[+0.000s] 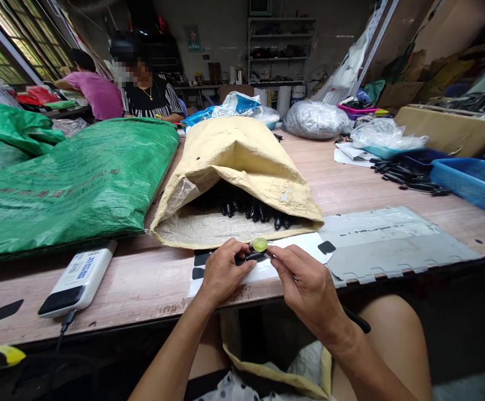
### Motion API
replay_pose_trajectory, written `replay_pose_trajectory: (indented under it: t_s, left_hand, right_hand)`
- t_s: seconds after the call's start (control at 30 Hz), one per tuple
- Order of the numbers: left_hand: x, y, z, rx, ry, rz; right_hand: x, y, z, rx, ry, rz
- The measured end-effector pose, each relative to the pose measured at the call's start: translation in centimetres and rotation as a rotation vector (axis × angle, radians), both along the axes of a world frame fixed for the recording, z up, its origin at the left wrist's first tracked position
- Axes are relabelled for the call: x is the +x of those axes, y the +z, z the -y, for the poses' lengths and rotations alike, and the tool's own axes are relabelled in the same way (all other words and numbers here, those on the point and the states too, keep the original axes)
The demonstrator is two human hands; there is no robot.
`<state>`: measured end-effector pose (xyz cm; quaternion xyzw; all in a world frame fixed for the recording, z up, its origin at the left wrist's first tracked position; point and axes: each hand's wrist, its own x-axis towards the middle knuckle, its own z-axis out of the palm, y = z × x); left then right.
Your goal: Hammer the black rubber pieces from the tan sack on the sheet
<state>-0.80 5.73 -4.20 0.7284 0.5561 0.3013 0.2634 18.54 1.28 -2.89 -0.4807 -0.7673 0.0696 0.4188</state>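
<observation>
My left hand (224, 268) is closed around a small black piece (255, 257), held just above the table's front edge. Between the fingertips of both hands shows a rounded, translucent yellow-green thing (260, 244); what it belongs to is unclear. My right hand (309, 281) is pinched close to the piece's right end, and what lies in its fingertips is too small to make out. Under the hands is a white sheet (267, 272) bearing black stickers, one of them a dark patch (326, 247) at its right. Just beyond, a yellow woven sack (242, 145) gapes toward me with several black pieces (259, 210) inside.
A green sack (75, 178) lies left, with a white power bank (79, 278) and cable before it. Grey board (392, 245) lies right. Farther right are a blue tray (476, 181) and a pile of black pieces (409, 175). Two people sit across the table.
</observation>
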Motion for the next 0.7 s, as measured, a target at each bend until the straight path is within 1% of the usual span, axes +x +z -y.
replay_pose_trajectory:
  t_s: [0.07,0.13,0.33,0.5,0.7]
  left_hand:
    - [0.0,0.0,0.0,-0.003,0.008,0.002]
    - [0.0,-0.1,0.0,-0.002,0.008,0.010]
    - [-0.1,-0.5,0.0,0.013,0.001,0.011]
    - [0.0,-0.3,0.1,0.015,0.010,-0.003]
    - [0.0,0.1,0.2,0.019,-0.005,-0.039]
  right_hand:
    - [0.0,-0.2,0.0,-0.015,-0.021,0.082]
    - [0.1,-0.4,0.0,-0.026,-0.041,0.121]
    - [1.2,0.2,-0.2,0.016,-0.103,0.027]
    - [1.5,-0.3,-0.2,-0.044,-0.111,0.090]
    - [2.8,-0.2,-1.1,0.029,-0.199,0.038]
